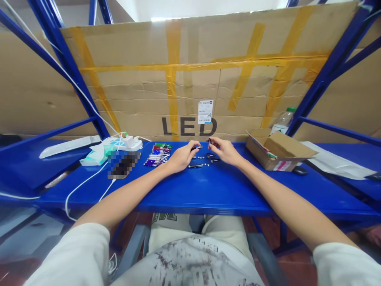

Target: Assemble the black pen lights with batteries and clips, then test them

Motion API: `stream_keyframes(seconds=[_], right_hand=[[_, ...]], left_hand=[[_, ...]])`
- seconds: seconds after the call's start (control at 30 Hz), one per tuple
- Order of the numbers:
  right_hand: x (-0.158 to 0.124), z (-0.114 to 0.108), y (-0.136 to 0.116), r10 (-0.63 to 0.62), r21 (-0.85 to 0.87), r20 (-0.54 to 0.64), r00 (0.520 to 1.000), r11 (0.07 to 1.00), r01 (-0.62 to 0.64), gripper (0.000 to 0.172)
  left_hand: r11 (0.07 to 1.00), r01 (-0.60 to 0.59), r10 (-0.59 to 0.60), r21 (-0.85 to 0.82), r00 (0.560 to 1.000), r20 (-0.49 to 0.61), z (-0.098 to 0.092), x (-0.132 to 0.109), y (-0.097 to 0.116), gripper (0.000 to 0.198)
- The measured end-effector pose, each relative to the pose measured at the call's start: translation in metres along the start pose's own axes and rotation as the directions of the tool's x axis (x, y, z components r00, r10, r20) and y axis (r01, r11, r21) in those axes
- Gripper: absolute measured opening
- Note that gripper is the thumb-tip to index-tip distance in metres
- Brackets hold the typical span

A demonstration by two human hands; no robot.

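Observation:
My left hand point(182, 157) rests on the blue table point(208, 190), fingers pinched round a small dark keychain flashlight body point(197, 147). My right hand point(224, 150) is just to its right, thumb and forefinger pinching a tiny dark part point(210, 140) that I cannot name. Between and below the hands lie small loose parts point(202, 158) and another small silver flashlight point(195, 166). A pile of coloured keychain flashlights point(157, 155) lies to the left of my left hand.
An open cardboard box point(278, 153) stands at the right, a plastic bottle point(282, 121) behind it. A white power strip with cables point(125, 143) and a blurred-out object point(122, 165) sit at the left. A taped cardboard wall marked LED point(190, 87) backs the table.

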State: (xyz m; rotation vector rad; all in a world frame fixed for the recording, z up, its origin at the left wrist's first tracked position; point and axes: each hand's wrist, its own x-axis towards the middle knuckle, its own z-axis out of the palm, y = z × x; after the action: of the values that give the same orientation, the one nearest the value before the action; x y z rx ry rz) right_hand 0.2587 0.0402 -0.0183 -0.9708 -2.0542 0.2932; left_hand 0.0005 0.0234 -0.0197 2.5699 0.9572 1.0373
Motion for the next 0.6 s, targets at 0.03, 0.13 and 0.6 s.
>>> stream_keyframes(seconds=[0.03, 0.13, 0.6], right_hand=[[0.0, 0.001, -0.001, 0.004, 0.004, 0.01, 1.0, 1.0, -0.005, 0.036], [-0.002, 0.002, -0.004, 0.014, 0.014, 0.04, 0.999, 1.0, -0.015, 0.031], [-0.009, 0.007, -0.028, -0.051, 0.014, 0.124, 0.991, 0.999, 0.05, 0.032]], left_hand=[[1.0, 0.0, 0.0, -0.003, 1.0, 0.006, 0.0, 0.0, 0.0, 0.029], [1.0, 0.002, -0.001, -0.025, 1.0, 0.026, 0.001, 0.0, 0.0, 0.029], [0.983, 0.028, -0.027, -0.18, 1.0, 0.009, 0.005, -0.001, -0.005, 0.026]])
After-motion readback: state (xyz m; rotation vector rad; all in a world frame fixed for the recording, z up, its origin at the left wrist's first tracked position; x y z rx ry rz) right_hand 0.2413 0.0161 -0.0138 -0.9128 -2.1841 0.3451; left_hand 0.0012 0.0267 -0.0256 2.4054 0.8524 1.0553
